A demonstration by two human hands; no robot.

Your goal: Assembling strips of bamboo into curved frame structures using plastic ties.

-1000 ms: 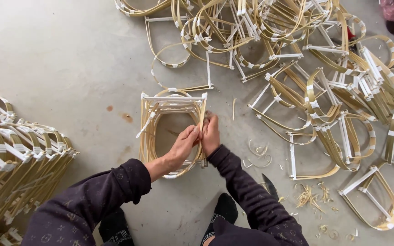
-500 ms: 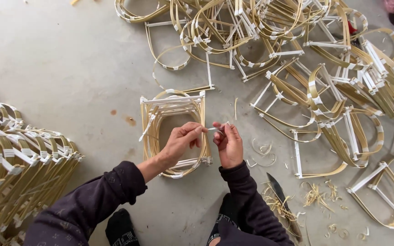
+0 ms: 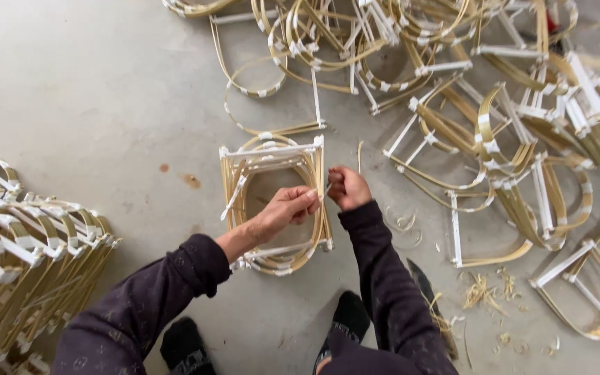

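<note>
On the grey concrete floor, a stack of finished bamboo frames lies far left. At centre, the left hand has lifted off the oval bamboo-strip frame with white bindings; its grip now pinches a thin white strip against the fisted right hand, so binding has evidently resumed. A loose frame pile lies right.
</note>
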